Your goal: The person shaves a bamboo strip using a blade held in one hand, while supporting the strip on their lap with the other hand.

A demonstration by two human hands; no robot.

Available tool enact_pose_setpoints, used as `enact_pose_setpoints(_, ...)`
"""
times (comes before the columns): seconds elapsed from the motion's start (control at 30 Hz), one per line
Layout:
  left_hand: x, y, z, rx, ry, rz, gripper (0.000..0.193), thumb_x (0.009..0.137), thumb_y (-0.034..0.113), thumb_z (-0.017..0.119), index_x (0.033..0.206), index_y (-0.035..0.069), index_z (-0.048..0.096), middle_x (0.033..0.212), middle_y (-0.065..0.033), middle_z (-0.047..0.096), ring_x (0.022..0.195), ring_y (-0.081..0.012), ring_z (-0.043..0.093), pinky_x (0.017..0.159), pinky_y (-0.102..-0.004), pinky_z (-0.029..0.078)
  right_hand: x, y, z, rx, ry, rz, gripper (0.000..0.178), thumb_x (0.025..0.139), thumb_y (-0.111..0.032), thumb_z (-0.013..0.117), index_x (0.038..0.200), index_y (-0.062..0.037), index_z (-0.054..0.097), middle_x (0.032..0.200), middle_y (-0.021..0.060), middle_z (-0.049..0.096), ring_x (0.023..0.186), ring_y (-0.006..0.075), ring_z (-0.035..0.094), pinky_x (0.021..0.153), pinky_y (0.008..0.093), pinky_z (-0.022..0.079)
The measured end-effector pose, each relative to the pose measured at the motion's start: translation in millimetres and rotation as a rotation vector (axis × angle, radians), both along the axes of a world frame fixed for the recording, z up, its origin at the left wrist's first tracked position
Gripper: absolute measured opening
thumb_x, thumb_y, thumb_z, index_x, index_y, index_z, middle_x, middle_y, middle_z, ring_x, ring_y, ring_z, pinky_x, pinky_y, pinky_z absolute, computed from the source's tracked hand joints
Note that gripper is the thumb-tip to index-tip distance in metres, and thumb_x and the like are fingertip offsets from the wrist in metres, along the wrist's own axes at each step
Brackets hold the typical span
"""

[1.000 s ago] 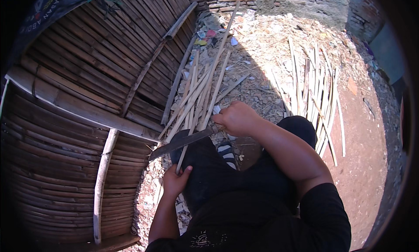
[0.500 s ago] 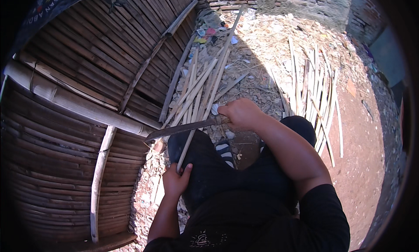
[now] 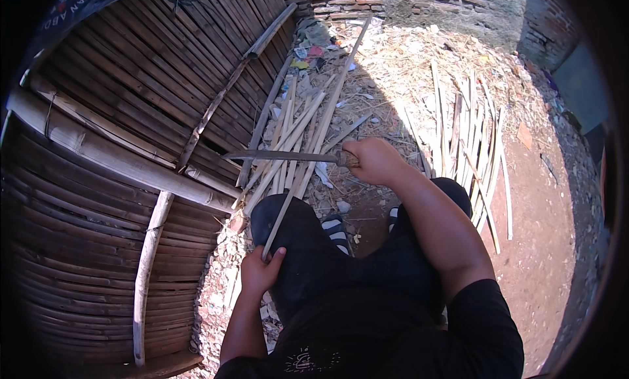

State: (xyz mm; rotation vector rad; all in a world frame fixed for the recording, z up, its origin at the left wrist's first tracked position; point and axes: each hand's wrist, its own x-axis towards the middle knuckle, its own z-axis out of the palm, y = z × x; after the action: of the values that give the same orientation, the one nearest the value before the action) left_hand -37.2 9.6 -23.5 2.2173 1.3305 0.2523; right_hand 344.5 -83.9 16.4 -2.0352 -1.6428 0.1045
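Observation:
My right hand is closed round the wooden handle of a machete, whose long dark blade points left and lies across a bamboo strip. That strip is long and pale; it runs from my left hand over my left knee and away toward the far wall. My left hand grips its near end beside my left thigh, thumb on top. Whether the blade touches the strip I cannot tell. Beyond my left knee, more pale bamboo strips lie in a loose pile under the blade.
A second pile of bamboo strips lies on the ground to the right. At left stands a bamboo slat wall with a thick bamboo pole along it. A brick wall closes the far side. Litter and straw cover the ground.
My right hand has moved the machete away from me along the strip, and the blade is now nearly level across the view. My left hand has barely shifted, keeping its hold.

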Motion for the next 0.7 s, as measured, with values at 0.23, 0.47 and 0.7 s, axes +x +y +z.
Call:
enact_pose_setpoints(0.23, -2, 1, 5, 0.015, 0.055, -0.030, 0.056, 0.087, 0.054, 0.078, 0.075, 0.002, 0.059, 0.067, -0.0169, 0.065, 0.064, -0.0347, 0.068, 0.061, -0.0431, 0.051, -40, 15, -1, -0.116, -0.279, 0.281, 0.026, 0.078, -0.017, 0.071, 0.104, -0.0120, 0.068, 0.091, 0.0133, 0.073, 0.087, 0.0355, 0.073, 0.078, 0.0493, 0.057)
enact_pose_setpoints(0.47, -1, 4, 6, -0.033, -0.006, -0.042, 0.054, 0.088, 0.051, 0.080, 0.076, 0.002, 0.059, 0.066, -0.0151, 0.063, 0.062, -0.0320, 0.066, 0.060, -0.0413, 0.050, 26, 3, 6, 0.051, 0.184, -0.203, 0.027, 0.083, -0.017, 0.071, 0.109, -0.0076, 0.068, 0.094, 0.0209, 0.073, 0.091, 0.0423, 0.070, 0.082, 0.0532, 0.056)
enact_pose_setpoints(0.7, -12, 18, 7, -0.231, -0.109, -0.083, 0.052, 0.089, 0.049, 0.080, 0.076, 0.004, 0.058, 0.065, -0.0059, 0.058, 0.063, -0.0176, 0.057, 0.061, -0.0349, 0.047, -8, 1, 5, 0.069, -0.062, 0.031, 0.026, 0.079, -0.018, 0.073, 0.104, -0.0110, 0.067, 0.089, 0.0152, 0.072, 0.087, 0.0390, 0.071, 0.080, 0.0513, 0.056)
